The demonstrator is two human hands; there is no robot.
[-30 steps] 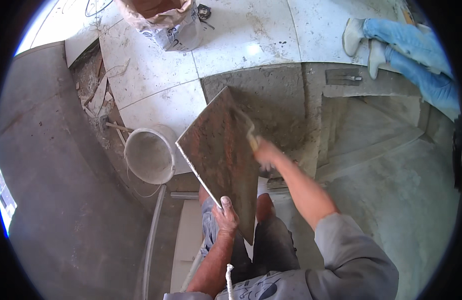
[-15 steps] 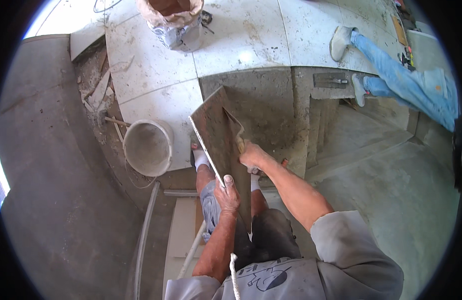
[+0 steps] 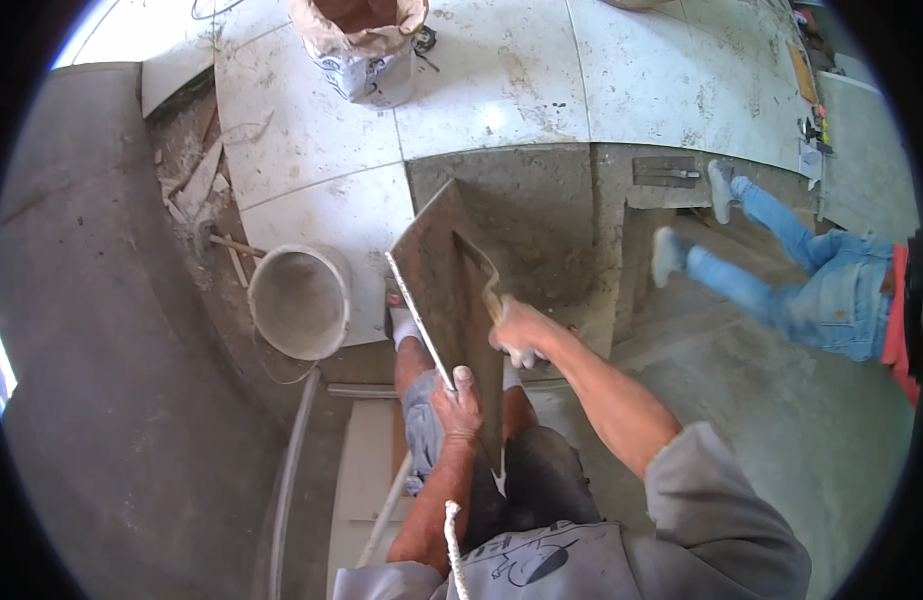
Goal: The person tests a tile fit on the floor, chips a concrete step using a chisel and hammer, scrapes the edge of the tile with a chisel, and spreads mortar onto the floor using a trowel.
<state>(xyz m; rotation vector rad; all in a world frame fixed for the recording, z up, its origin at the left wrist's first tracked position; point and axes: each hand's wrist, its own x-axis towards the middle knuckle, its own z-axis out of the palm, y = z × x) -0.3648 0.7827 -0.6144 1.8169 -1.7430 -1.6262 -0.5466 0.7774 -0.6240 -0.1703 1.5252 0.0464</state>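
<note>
A large thin tile (image 3: 427, 262) stands tilted in front of my body, its face smeared with grey-brown mortar and its white edge toward the left. My left hand (image 3: 458, 408) grips that edge low down, thumb on top. My right hand (image 3: 525, 332) is closed round the handle of a trowel (image 3: 490, 280), whose blade lies against or close to the tile's coated face; the exact contact is hard to tell. Beyond the tile, a bare patch of grey mortar bed (image 3: 542, 210) is set among the white floor tiles (image 3: 502, 105).
A mortar-stained bucket (image 3: 302, 302) stands at left, a stick behind it. An open paper sack (image 3: 367, 70) stands on the tiles at the far side. A notched trowel (image 3: 665, 172) lies beyond the bed. At right, another person's jeans (image 3: 772, 290) show in a lower recess.
My right hand and the trowel have shifted slightly right and nearer me along the tile. The other person has stepped down and nearer at right.
</note>
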